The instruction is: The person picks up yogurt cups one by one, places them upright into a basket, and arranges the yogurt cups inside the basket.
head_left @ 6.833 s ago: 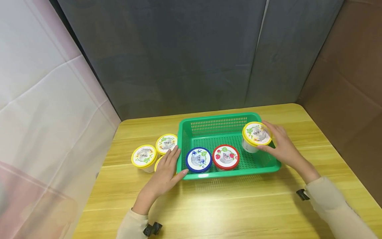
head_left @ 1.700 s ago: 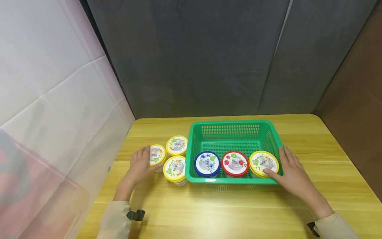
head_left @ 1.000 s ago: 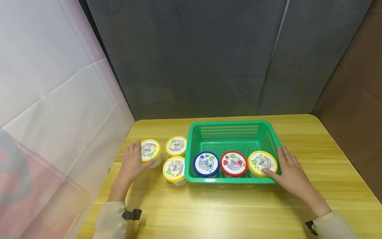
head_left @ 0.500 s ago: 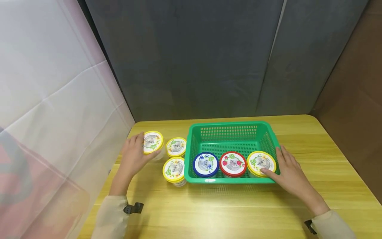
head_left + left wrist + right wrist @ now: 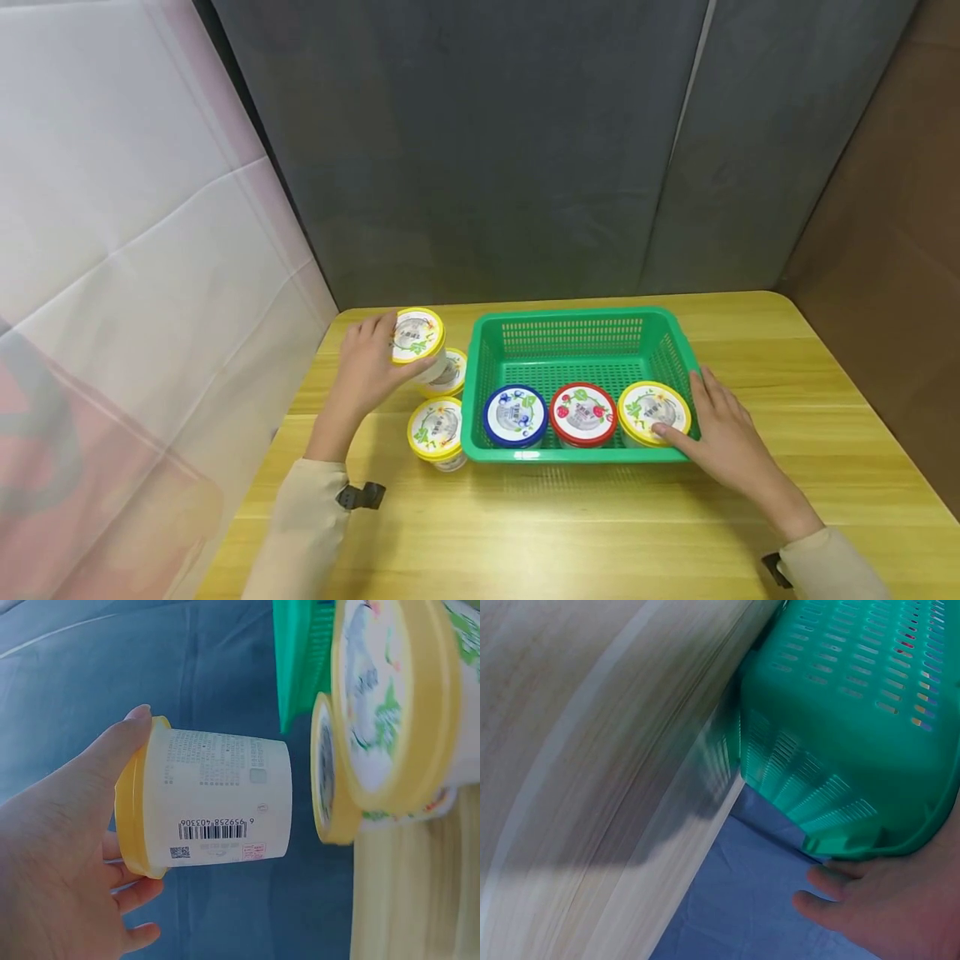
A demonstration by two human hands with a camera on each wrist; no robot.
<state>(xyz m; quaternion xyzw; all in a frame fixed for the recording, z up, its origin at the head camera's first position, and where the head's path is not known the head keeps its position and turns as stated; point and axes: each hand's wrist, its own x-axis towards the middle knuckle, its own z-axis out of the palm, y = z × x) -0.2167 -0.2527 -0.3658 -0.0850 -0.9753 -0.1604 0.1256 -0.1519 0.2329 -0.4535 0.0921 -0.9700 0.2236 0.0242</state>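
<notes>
My left hand (image 5: 363, 367) grips a white paper tub with a yellow lid (image 5: 416, 335) by its lid edge. In the left wrist view this tub (image 5: 217, 799) hangs above the table, its barcode side showing. Two more yellow-lidded tubs, one behind (image 5: 453, 372) and one in front (image 5: 437, 428), stand left of a green plastic basket (image 5: 570, 316). Along the basket's near side sit a blue-lidded tub (image 5: 516, 415), a red-lidded tub (image 5: 583, 414) and a yellow-lidded tub (image 5: 651, 412). My right hand (image 5: 731, 446) rests at the basket's right rim, thumb over the yellow lid, fingers extended outside.
A wooden table (image 5: 555, 533) carries everything. Dark grey cloth (image 5: 480, 167) rises behind it, with a pale printed sheet (image 5: 135, 250) on the left and a brown panel (image 5: 885, 250) on the right. Behind the three tubs, the basket's perforated floor (image 5: 577, 371) shows.
The right hand set a yellow-lidded tub into the basket's near right corner. The left hand left the basket, took a yellow-lidded tub, lifted it and carried it rightward over the rear one.
</notes>
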